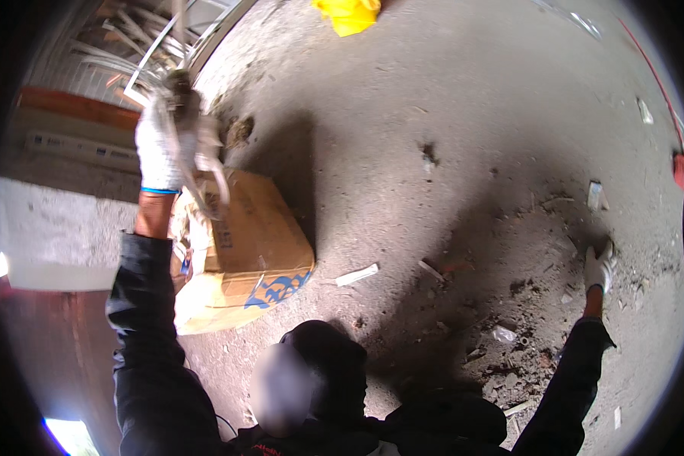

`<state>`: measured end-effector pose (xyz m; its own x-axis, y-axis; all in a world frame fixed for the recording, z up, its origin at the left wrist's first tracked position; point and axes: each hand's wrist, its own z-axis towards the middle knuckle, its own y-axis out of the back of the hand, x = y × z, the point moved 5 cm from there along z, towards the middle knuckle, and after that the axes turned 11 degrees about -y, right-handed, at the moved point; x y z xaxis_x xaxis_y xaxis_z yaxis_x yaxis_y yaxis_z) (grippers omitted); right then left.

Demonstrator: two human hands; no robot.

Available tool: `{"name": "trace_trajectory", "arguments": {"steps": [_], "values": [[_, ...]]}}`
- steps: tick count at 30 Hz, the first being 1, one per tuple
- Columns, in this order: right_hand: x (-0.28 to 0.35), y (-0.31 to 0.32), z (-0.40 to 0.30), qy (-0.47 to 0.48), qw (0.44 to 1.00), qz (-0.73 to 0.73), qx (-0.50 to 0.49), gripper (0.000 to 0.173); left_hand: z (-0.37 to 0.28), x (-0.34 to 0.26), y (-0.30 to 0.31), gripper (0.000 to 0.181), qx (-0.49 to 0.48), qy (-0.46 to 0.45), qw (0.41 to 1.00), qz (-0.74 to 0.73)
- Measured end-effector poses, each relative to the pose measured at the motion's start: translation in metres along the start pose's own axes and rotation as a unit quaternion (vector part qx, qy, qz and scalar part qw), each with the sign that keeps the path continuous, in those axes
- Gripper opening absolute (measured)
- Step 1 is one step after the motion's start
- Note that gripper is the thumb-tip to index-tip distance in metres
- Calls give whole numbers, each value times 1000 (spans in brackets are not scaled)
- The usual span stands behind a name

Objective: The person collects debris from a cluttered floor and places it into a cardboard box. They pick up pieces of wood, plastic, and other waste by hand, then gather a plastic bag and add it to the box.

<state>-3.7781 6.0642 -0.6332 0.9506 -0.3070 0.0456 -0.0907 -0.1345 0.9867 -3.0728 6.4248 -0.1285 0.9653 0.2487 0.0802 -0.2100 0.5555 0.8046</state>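
My left hand [168, 139], in a white knit glove with a blue cuff edge, is raised above a cardboard box [262, 228]. It grips pale, thin strips [208, 199] that hang down over the box; motion blur hides their material. The box bears blue print and stands on the floor, its top on the left side open, with crumpled contents partly visible. Far to the right, my right hand [600, 271], also gloved in white, reaches low over the dusty floor with its thumb and fingers apart. I see nothing held in it. A small pale scrap [595, 195] lies just beyond its fingertips.
Rubble and dirt [513, 353] are heaped near my right arm. Pale strips [358, 275] lie on the concrete floor [376, 171]. Scrap lengths [131, 45] fill a frame at upper left. A yellow bag-like item [350, 17] lies ahead, and a red pole [652, 68] at right.
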Motion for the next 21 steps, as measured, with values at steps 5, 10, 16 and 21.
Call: {"name": "trace_trajectory", "arguments": {"steps": [5,10,16,21], "values": [[47,-4,-16,34,997,53,38,70,-120,148,135,37,-171,162,951,-199],[110,-23,-60,174,955,237,32,64,-303,162,112,47,214,171,927,256],[220,30,-165,263,931,239,82,53,-367,123,142,78,364,407,830,-115],[267,70,-240,372,891,251,73,44,-359,128,174,57,147,448,850,-234]]}}
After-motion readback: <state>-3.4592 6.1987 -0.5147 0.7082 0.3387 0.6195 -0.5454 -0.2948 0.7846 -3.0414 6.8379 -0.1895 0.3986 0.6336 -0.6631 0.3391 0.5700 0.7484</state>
